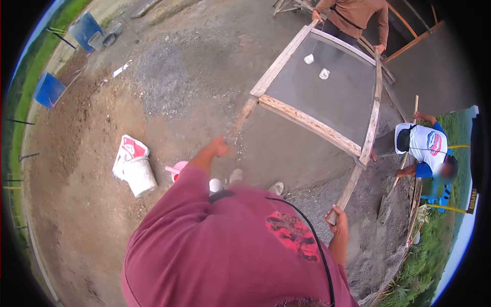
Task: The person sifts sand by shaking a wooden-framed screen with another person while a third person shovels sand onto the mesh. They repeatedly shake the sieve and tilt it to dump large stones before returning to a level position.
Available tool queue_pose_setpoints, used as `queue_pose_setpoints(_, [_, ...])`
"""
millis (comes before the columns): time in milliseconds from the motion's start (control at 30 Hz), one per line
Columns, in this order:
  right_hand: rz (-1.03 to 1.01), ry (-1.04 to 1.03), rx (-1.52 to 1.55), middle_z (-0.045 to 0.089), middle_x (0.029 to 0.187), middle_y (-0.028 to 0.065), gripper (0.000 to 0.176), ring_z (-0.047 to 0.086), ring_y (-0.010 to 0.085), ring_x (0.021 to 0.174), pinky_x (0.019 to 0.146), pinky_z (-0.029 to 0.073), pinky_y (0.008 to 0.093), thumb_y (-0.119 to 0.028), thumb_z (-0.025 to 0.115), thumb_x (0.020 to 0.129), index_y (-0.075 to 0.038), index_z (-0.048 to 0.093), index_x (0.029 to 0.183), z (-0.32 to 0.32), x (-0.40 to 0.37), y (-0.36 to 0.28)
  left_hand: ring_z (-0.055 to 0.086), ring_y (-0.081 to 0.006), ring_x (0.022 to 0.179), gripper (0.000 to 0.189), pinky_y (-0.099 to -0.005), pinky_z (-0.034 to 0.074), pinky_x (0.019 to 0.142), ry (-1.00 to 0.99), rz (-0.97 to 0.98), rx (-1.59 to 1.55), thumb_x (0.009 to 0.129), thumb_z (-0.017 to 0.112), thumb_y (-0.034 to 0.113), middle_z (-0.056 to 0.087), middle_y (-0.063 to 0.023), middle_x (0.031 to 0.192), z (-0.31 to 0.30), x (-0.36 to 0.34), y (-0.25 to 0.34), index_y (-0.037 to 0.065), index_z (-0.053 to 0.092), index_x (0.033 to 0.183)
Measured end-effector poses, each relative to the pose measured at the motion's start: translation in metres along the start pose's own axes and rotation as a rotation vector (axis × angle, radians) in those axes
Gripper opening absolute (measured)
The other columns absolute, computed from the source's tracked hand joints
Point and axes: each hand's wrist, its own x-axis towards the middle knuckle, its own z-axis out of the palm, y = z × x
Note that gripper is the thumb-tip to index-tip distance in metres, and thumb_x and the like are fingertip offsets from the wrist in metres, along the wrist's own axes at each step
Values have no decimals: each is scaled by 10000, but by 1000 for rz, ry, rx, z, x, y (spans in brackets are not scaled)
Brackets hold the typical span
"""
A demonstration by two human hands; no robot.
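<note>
Wooden frame (pixel 307 123) handle is clenched in right hand (pixel 337 221) fingers, low right. Left hand (pixel 218 147) reaches out; whether its fingers are released is unclear. Beside the bucket (pixel 139 175), the bag (pixel 129 149) has unreadable red print. Farther off, another person (pixel 353 15) holds the frame.

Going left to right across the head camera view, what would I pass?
Blue plastic tub → white plastic bucket → pink plastic scoop → wood-framed mesh sieve → person in white shirt.
</note>
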Motion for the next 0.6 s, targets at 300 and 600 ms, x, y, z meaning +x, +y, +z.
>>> queue_pose_setpoints(300, [-16,-108,-12,600,717,24,231,595,170,588,550,500,350,-257,719,785,-113,582,903,-33,97,10,702,-352,720,350,-450,544,664,249,-60,99,669,680,239,665,-274,773,1,-33,59,-92,643,779])
queue_pose_setpoints(600, [-50,-151,-28,602,718,14,230,601,154,604,583,523,333,-245,724,777,-104,594,904,-98,132,21,677,-401,885,416,-441,545,748,204,-87,267,681,648,188,666,-294,896,57,-42,86,-88,623,991])
